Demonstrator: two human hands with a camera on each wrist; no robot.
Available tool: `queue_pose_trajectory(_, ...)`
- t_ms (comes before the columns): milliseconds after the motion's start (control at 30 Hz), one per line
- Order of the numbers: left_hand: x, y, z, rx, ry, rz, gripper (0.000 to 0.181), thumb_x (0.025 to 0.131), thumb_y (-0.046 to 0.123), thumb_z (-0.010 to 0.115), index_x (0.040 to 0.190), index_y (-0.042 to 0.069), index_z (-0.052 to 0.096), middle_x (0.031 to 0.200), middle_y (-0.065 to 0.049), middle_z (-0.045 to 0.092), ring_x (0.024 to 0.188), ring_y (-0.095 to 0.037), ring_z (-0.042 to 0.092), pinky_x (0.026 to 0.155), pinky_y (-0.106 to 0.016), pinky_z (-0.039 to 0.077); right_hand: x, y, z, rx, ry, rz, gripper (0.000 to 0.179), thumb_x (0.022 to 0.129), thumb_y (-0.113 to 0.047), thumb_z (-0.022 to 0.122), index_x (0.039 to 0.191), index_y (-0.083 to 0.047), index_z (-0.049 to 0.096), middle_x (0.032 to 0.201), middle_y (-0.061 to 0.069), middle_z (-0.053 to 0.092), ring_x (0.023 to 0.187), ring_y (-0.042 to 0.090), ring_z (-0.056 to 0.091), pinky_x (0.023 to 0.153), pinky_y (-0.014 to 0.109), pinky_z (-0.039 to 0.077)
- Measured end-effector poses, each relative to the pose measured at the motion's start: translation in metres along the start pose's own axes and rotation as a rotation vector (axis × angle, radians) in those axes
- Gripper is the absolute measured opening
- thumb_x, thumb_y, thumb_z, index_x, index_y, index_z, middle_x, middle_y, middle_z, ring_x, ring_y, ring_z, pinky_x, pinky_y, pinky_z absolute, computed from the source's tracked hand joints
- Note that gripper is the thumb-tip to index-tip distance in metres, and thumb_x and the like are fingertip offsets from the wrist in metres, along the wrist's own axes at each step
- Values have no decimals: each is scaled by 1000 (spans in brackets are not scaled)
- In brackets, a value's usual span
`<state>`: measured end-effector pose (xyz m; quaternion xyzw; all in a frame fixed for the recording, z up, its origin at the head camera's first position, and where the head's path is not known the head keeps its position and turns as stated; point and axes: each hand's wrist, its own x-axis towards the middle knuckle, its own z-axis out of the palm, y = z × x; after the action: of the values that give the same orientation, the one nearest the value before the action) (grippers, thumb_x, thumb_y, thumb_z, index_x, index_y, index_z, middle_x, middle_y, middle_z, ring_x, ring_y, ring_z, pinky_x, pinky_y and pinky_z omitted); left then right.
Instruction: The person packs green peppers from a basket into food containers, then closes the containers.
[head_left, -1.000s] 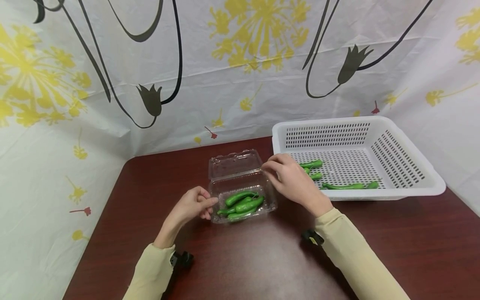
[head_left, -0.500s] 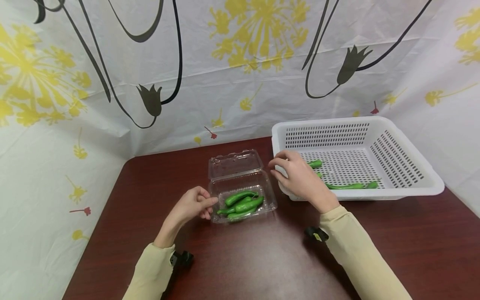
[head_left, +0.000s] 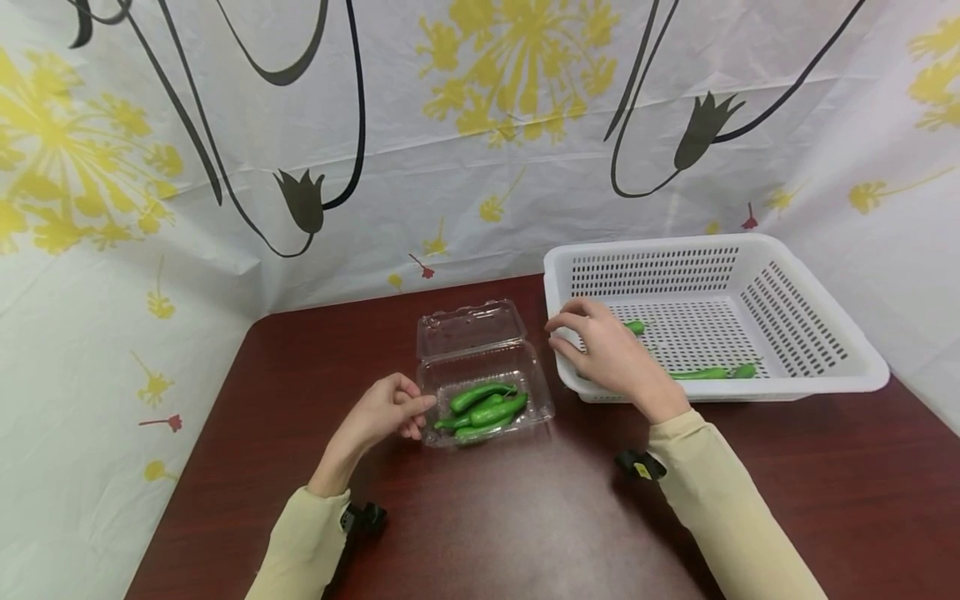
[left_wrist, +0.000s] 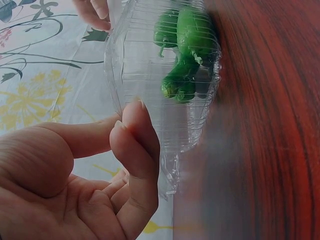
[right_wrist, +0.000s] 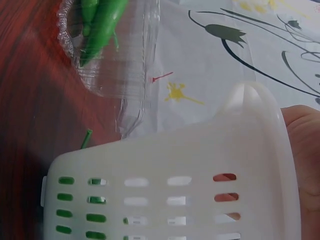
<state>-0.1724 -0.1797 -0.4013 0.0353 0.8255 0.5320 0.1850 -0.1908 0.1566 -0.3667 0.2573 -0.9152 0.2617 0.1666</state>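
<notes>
My left hand [head_left: 386,410] pinches the left rim of a clear plastic clamshell box [head_left: 483,365], thumb above and fingertips at the edge. Its lid [head_left: 471,329] is folded back. Several green chili peppers [head_left: 498,409] lie together inside the box. My right hand [head_left: 611,346] is over the left end of a white slotted basket [head_left: 810,386], fingers loosely bent and thumb apart, with nothing seen between them. In the right wrist view the basket wall [right_wrist: 165,155] mostly hides this hand; bits of its fingers show through the slots.
More green chili peppers [head_left: 705,373] lie along the basket's front side, some hidden behind my right hand. The dark red table [head_left: 480,517] meets a patterned white sheet [head_left: 450,167] at the back. The basket's raised rim stands close to the box's right side.
My right hand has moved right from beside the box to over the basket, now covering some of its peppers. The left hand, the box and its peppers have stayed put.
</notes>
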Motion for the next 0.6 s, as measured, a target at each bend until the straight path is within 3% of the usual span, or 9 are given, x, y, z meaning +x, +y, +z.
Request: queue_pose_trajectory(600, 0, 1, 0, 1, 3, -4, 26, 99, 16, 68, 103, -3, 50, 71, -11, 63, 53, -15, 62, 58, -34, 55, 0, 10, -15, 11, -69, 45, 21, 96, -7, 69, 116, 0, 70, 121, 25, 59, 114, 41, 55, 98, 55, 45)
